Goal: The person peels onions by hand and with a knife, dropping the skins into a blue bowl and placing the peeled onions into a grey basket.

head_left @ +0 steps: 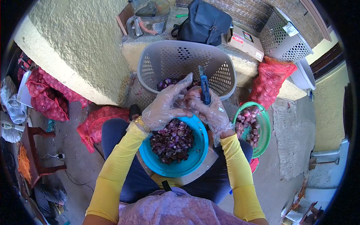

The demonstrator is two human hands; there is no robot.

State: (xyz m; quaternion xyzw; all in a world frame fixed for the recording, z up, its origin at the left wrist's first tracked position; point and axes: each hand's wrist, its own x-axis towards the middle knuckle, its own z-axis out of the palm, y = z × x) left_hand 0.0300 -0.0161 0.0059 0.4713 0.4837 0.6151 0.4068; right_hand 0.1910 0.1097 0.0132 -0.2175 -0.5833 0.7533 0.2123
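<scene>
Both my hands wear clear plastic gloves and meet above the blue basin [204,144], which holds a heap of small red onions and loose dark skins [170,144]. In my right hand [213,112] is a blue utility knife [204,88], its blade pointing up and away from me. My left hand [161,108] curves in from the other side, its fingertips close against the right fingers. Whatever sits between them is mostly hidden; a pinkish bit shows there. Behind the hands stands a grey perforated basket [144,63] with some purple peeled onions [167,83] at its bottom.
At my right is a green basket [267,131] of unpeeled onions, with a red mesh sack [268,84] behind it. Another red mesh sack [101,122] lies at my left. A black bag [204,22], a box [245,42] and a clear pitcher [150,18] line the ledge.
</scene>
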